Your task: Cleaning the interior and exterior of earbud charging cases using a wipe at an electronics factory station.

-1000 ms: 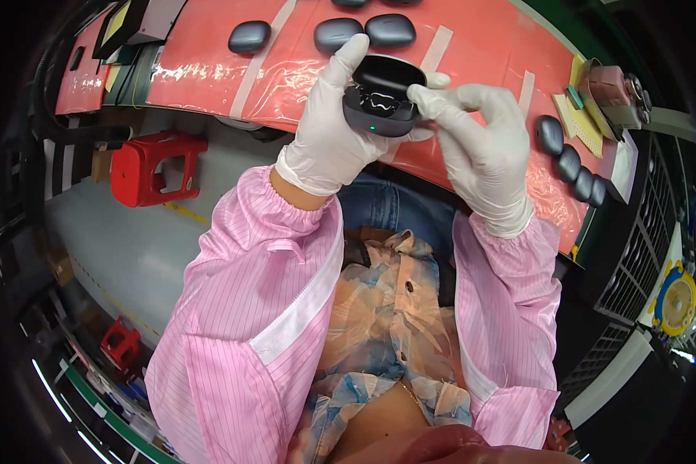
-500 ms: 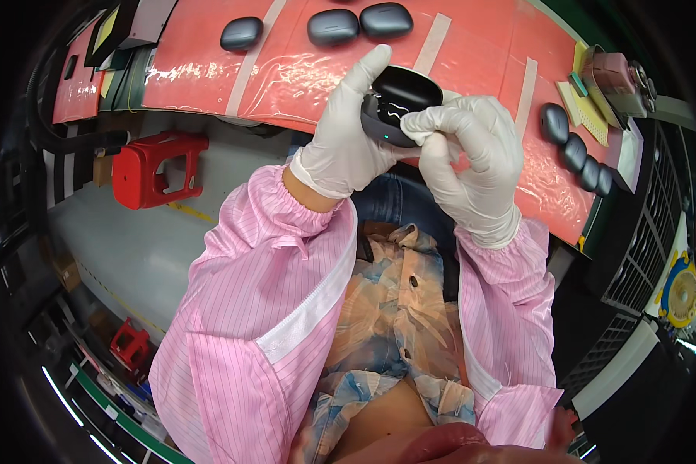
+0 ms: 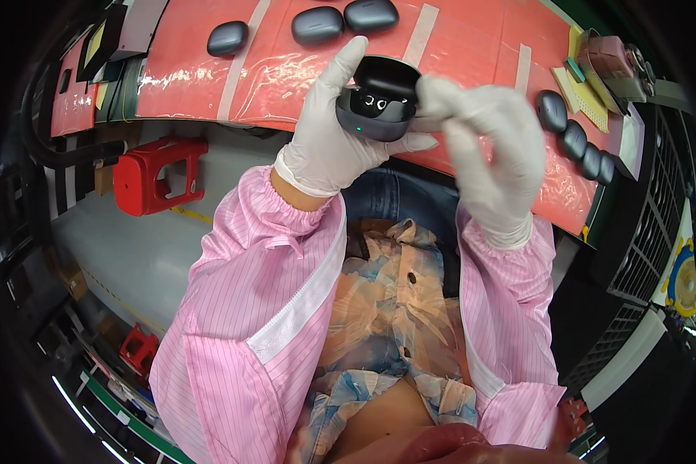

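My left hand [image 3: 320,135], in a white glove, grips a dark grey earbud charging case [image 3: 373,126] from its left side, with the thumb up along the raised lid. The lid stands tilted back, the glossy black inside shows pale shiny marks, and a small green light glows on the front. My right hand [image 3: 496,155], gloved as well, hovers just right of the case. Motion smears its fingers, so whether they hold anything is unclear.
Three closed cases lie at the far side of the red-covered table [image 3: 185,85]: a single one [image 3: 228,38] and a pair [image 3: 318,25]. Several more form a row [image 3: 573,140] at the right, near a bin [image 3: 607,66]. A red stool [image 3: 143,178] stands left.
The right hand has drawn away from the case's front edge to the right, and its pinch has blurred. The left hand and case have shifted slightly left, and the case's inside shows more.
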